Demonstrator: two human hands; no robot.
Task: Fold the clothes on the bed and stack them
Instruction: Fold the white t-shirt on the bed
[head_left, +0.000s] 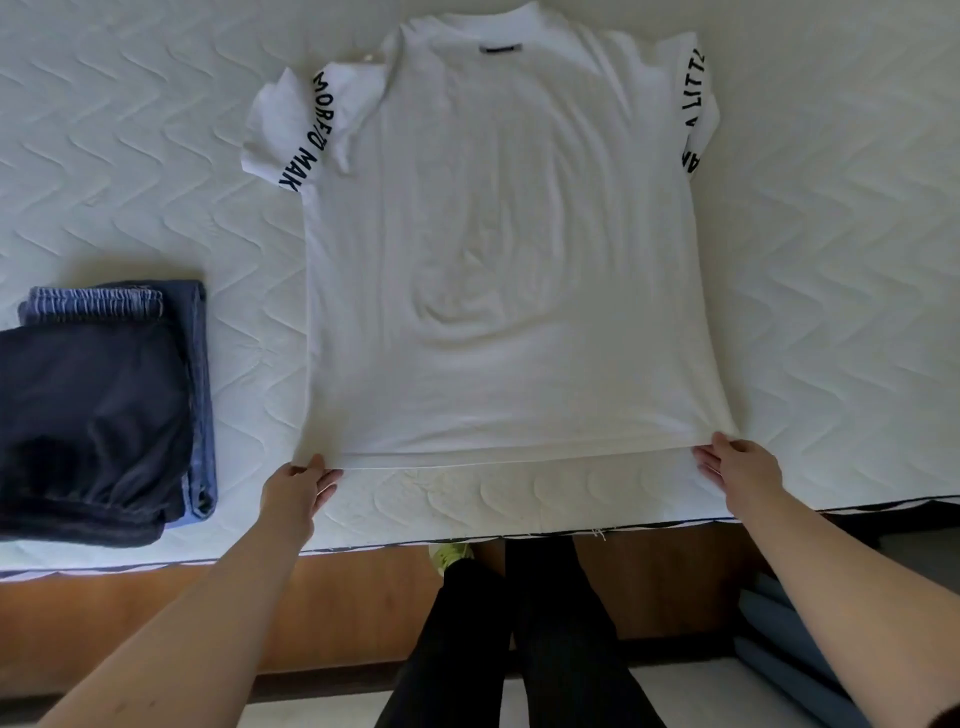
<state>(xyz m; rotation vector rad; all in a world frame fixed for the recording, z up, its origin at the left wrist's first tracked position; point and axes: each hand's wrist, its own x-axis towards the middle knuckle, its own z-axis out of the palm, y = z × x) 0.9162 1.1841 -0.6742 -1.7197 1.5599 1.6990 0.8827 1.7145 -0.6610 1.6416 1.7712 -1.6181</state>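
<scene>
A white T-shirt with black lettering on both sleeves lies spread flat on the bed, collar away from me, hem toward me. My left hand pinches the hem's left corner. At the hem's right corner, my right hand holds the fabric between thumb and fingers. A stack of folded clothes, a dark garment on top of blue jeans, sits at the left of the bed.
The white quilted mattress spreads around the shirt on all sides. Its front edge runs just below my hands, above a wooden bed frame. My legs in dark trousers stand against the frame.
</scene>
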